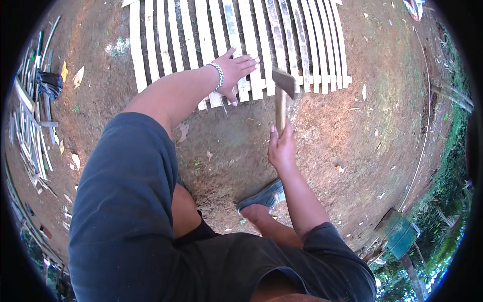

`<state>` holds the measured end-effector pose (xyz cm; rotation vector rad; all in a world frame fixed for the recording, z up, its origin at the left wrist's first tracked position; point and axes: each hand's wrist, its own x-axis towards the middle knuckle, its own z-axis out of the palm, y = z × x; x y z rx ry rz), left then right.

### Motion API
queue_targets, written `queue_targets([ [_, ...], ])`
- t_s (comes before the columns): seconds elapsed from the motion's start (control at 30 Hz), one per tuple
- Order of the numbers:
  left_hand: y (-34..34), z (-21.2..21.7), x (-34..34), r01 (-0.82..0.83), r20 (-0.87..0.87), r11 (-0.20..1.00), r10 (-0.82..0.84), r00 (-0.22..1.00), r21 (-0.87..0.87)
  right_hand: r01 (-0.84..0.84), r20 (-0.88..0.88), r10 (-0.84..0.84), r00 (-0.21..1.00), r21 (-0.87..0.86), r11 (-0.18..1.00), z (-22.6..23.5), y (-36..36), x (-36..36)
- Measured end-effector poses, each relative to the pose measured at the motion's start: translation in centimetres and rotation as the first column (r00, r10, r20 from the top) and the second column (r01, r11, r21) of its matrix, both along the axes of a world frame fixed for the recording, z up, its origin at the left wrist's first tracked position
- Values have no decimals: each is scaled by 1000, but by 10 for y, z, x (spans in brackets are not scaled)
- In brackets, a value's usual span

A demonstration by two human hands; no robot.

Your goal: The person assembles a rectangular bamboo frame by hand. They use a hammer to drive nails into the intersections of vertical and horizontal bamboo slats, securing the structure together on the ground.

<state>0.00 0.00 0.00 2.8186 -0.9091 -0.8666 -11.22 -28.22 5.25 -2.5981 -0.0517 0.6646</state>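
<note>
My left hand (pixel 235 72), with a chain bracelet at its wrist, lies flat with fingers spread over the near ends of several pale wooden slats (pixel 205 35). The slats run side by side away from me and form a panel on the ground. My right hand (pixel 283 149) is wrapped round the wooden handle of a hatchet (pixel 284 83). The hatchet stands upright in my grip, its dark metal head in front of the slats' near edge. A crosspiece (pixel 336 80) shows under the slats at the right.
Bare brown soil (pixel 216 136) with scattered dry leaves surrounds the panel. Loose sticks and boards (pixel 32 121) are piled at the far left beside a black bag (pixel 49 84). A green board (pixel 401 235) stands at the lower right near plants. My sandalled foot (pixel 261 196) is below the hatchet.
</note>
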Motion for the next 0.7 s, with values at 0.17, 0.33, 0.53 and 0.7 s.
queue_targets([
  [0.17, 4, -4, -2, 15, 8, 1000, -15, 1000, -11, -176, -170, 139, 976, -224, 959, -24, -9, -3],
  [0.33, 6, -12, -5, -7, 21, 998, 8, 1000, -68, -172, 11, 174, 985, -91, 981, 16, 12, 7],
  [0.53, 9, -9, -1, -23, 17, 996, 24, 1000, -89, -333, 140, 358, 923, -176, 927, 3, -4, 30],
  [0.7, 13, -15, -2, -26, 21, 993, 29, 999, -114, -332, -15, 344, 939, -309, 891, 10, -3, 42],
])
